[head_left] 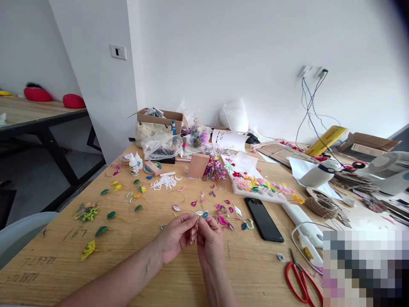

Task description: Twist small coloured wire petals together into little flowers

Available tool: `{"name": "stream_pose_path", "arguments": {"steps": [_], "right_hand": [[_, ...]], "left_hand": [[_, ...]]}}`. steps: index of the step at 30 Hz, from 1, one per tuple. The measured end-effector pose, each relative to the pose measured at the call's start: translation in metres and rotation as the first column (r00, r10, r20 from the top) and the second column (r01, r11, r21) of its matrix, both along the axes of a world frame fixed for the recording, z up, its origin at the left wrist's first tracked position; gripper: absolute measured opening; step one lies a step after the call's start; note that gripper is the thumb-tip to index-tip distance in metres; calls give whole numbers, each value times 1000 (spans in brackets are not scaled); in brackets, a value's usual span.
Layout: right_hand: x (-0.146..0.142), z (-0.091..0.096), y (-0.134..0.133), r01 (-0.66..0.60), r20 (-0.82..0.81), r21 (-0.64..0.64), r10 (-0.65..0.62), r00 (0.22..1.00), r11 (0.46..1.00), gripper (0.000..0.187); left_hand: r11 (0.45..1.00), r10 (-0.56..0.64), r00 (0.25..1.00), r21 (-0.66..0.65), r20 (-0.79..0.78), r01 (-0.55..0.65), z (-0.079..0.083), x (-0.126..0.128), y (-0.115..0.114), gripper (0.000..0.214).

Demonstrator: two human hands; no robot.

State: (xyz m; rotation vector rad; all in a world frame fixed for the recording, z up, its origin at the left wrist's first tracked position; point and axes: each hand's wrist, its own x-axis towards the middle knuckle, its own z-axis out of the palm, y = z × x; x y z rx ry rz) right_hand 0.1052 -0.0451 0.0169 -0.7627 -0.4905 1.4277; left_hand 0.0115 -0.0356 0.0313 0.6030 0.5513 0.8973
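My right hand (211, 241) pinches a small blue leaf-shaped petal (205, 215) between thumb and forefinger above the table. Close against it, my left hand (179, 236) is closed in a pinch, its fingertips at the petal's near side; what lies between them is too small to make out. Just beyond the hands lie a white petal (198, 212), a striped pink-and-white petal (176, 207) and several magenta petals (223, 220). A dark blue petal (244, 226) and a pale green looped piece (249, 223) are to the right.
On the wooden table (137, 281) lie green leaves (101, 231) and yellow pieces (88, 250) at left. A black phone (263, 218), red-handled scissors (302, 281) and a white power strip (303, 224) lie right. Farther back stand glue bottles (133, 165), a wooden block (197, 166) and a foam board with flowers (255, 194).
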Motion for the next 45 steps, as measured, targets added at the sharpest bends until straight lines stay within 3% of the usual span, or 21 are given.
{"name": "stream_pose_path", "arguments": {"steps": [3,9,13,17,20,22,24,28,32,41,45], "right_hand": [[-1,-2,1,49,-78,-67,-54,995,997,27],[-4,-1,1,68,-106,-91,-77,991,994,33],[-3,0,1,60,-48,-57,-62,997,997,32],[6,1,3,151,27,-39,-150,988,988,29],[15,0,4,225,123,13,-224,967,974,23],[18,-1,4,242,200,58,-248,948,969,18],[17,-4,4,235,265,100,-254,930,967,15],[12,-6,1,207,335,143,-244,910,968,13],[12,-2,-1,176,382,156,-224,897,972,12],[15,2,-2,50,298,74,-70,952,996,15],[15,3,-3,32,264,11,-33,964,999,18]], "left_hand": [[998,50,998,-43,43,-49,-4,2,-3,25],[991,136,991,19,-11,-136,-3,4,-11,28],[990,124,984,85,-127,-114,-2,-3,-13,30],[990,98,951,126,-292,-63,-7,-18,-10,29],[960,241,872,237,-425,-150,-5,-31,-3,25],[894,403,789,384,-465,-231,3,-35,1,17],[852,464,740,472,-486,-225,13,-33,4,14],[848,381,784,524,-491,-83,22,-15,4,10],[830,330,821,557,-465,-18,15,-1,4,6],[886,82,928,453,-364,100,5,-8,20,14],[903,73,944,424,-321,74,3,-11,24,17]]}}
